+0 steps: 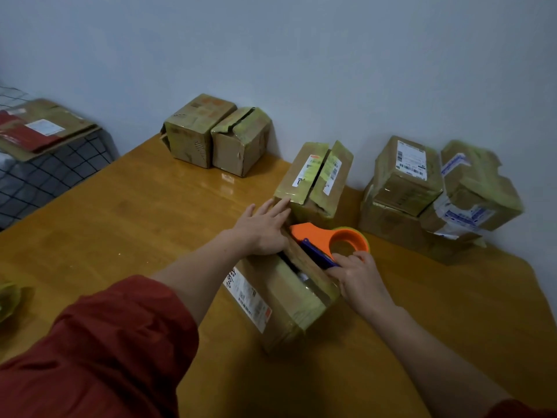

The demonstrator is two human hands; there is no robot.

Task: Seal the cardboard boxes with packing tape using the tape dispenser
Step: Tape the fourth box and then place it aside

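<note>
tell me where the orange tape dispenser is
Head view, centre: the orange plastic tape dispenser lies on the nearest brown cardboard box, gripped by the right hand, left hand beside it.

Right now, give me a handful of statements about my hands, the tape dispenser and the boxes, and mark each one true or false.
1. The right hand holds the tape dispenser. True.
2. The left hand is curled into a fist. False: it lies flat, fingers straight, on the near box.
3. The near box sits on the floor. False: it sits on the wooden table.
4. The tape dispenser is orange with a blue handle. True.
5. The middle box by the wall has a gap between its top flaps. True.
</note>
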